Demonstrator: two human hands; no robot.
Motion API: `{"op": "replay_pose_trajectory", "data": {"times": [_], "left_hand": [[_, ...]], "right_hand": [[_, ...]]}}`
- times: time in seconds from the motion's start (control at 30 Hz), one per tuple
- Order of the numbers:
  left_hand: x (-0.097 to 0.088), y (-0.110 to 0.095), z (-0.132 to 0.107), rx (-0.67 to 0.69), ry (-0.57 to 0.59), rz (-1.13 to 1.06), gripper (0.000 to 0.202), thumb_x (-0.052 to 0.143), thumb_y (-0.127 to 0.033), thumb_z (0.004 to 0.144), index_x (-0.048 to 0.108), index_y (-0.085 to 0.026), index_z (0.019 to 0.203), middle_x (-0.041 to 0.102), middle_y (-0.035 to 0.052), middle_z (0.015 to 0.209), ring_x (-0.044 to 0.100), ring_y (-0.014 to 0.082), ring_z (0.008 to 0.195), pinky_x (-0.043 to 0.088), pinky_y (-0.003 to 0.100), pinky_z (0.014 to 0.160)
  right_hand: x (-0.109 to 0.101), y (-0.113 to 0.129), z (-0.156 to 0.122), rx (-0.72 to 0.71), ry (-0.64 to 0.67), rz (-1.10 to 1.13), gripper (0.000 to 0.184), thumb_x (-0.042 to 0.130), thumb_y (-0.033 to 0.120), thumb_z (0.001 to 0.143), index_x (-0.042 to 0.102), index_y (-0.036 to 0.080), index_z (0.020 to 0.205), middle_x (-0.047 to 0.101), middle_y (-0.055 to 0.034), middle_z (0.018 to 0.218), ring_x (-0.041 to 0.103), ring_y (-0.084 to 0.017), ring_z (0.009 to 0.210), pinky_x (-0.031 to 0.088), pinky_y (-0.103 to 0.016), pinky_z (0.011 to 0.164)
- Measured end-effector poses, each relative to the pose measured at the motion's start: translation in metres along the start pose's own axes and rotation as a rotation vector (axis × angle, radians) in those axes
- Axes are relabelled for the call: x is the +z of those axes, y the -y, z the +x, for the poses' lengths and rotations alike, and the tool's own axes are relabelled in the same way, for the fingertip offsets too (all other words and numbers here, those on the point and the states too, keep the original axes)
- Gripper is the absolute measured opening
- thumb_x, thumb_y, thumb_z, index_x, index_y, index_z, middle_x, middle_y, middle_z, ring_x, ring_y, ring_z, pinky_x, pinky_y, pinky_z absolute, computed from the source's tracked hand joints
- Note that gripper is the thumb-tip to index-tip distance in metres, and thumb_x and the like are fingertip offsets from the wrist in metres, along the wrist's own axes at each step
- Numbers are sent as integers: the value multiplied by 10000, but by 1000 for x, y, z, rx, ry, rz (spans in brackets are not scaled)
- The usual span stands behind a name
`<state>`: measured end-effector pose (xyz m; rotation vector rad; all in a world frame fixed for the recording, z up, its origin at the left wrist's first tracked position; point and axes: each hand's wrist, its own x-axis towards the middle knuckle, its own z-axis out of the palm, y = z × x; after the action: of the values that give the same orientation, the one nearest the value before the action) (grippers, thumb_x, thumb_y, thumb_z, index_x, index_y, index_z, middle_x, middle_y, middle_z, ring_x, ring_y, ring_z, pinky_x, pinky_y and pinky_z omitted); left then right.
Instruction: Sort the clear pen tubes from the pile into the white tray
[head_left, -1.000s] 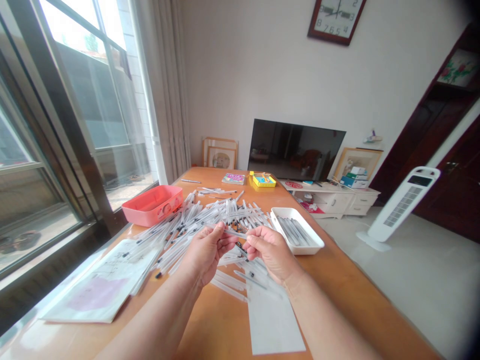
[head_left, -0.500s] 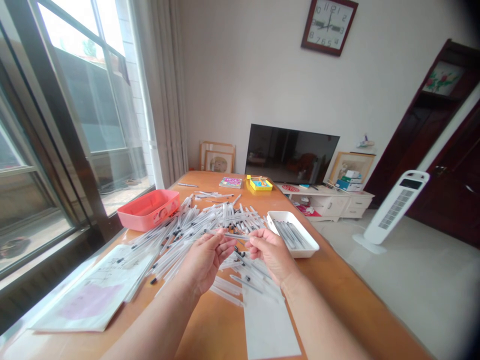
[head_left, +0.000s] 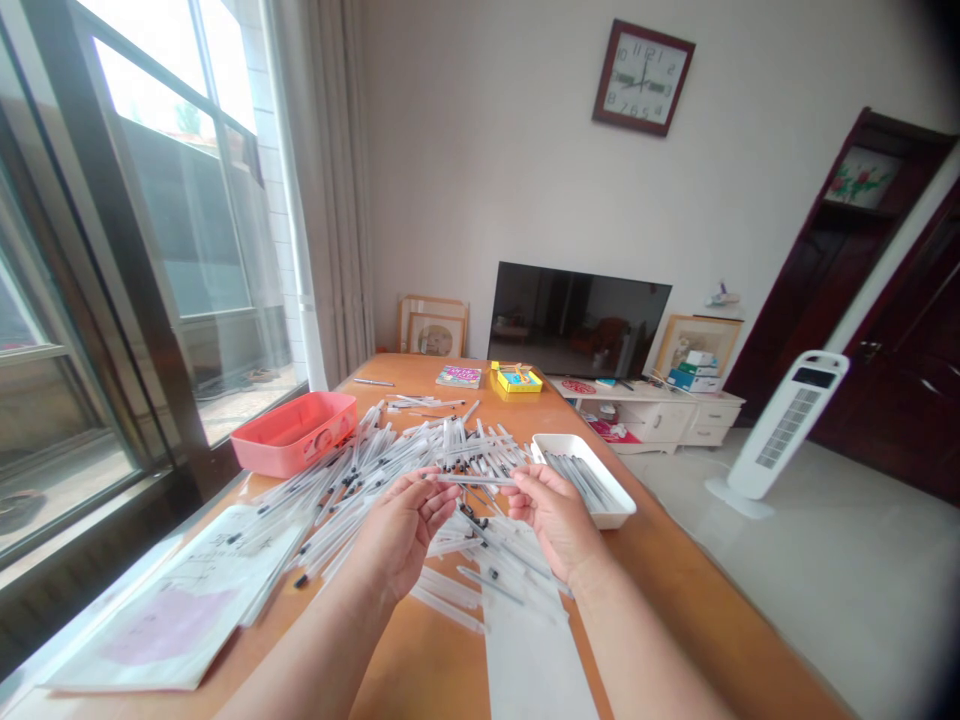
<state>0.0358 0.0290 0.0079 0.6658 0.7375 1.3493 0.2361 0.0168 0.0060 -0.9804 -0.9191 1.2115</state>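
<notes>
A slim pen (head_left: 481,480) with a clear, greyish barrel lies level between my two hands, above a heap of pens. My left hand (head_left: 405,525) pinches its left end, with the other fingers curled below. At its right end, the thumb and fingertips of my right hand (head_left: 553,512) are closed on it. The heap of clear pen parts (head_left: 405,455), several with black ends, spreads under and beyond both hands. Right of my right hand stands a white tray (head_left: 621,502) with grey pens or refills laid side by side.
On the left stand a red plastic basket (head_left: 281,462) and papers (head_left: 142,610) with a purple patch. A white sheet (head_left: 532,665) lies in front. A colourful booklet (head_left: 459,377) and yellow box (head_left: 517,381) sit at the table's far end. The table's right edge borders the floor.
The hands have drawn slightly apart, and more of the pen shows between them. The camera has tilted up a little, so the scene sits lower in view.
</notes>
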Motion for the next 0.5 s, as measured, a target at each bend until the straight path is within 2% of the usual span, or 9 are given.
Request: {"op": "replay_pose_trajectory", "data": {"times": [0.1,0.2,0.33,0.5], "left_hand": [[1,0,-1,-12,5,12,172,605,-135,878,602,-137,1050,708,142,975,726,212,912,591,307,829],[1,0,0,-16,4,26,161,615,-150,884,617,-119,1042,712,156,977,725,205,905,592,286,819],[1,-2,2,-3,-14,39,66,579,-145,911,614,-118,960,716,144,932,727,183,833,601,276,775],[2,-7,0,-14,-22,44,79,540,-152,938,607,-116,957,714,135,905,727,176,803,605,271,753]], "right_hand": [[0,0,1,-23,-17,40,249,753,335,764,659,175,929,691,-37,808,602,-136,712,500,-281,700],[-1,0,1,-33,-15,44,264,767,343,756,666,174,931,684,-34,816,607,-142,711,506,-299,720],[-3,1,1,-19,36,66,287,772,375,758,679,163,928,695,-61,883,611,-147,740,507,-308,749],[-5,3,1,-4,85,62,281,759,370,760,678,156,924,699,-72,896,611,-145,749,502,-301,758]]}}
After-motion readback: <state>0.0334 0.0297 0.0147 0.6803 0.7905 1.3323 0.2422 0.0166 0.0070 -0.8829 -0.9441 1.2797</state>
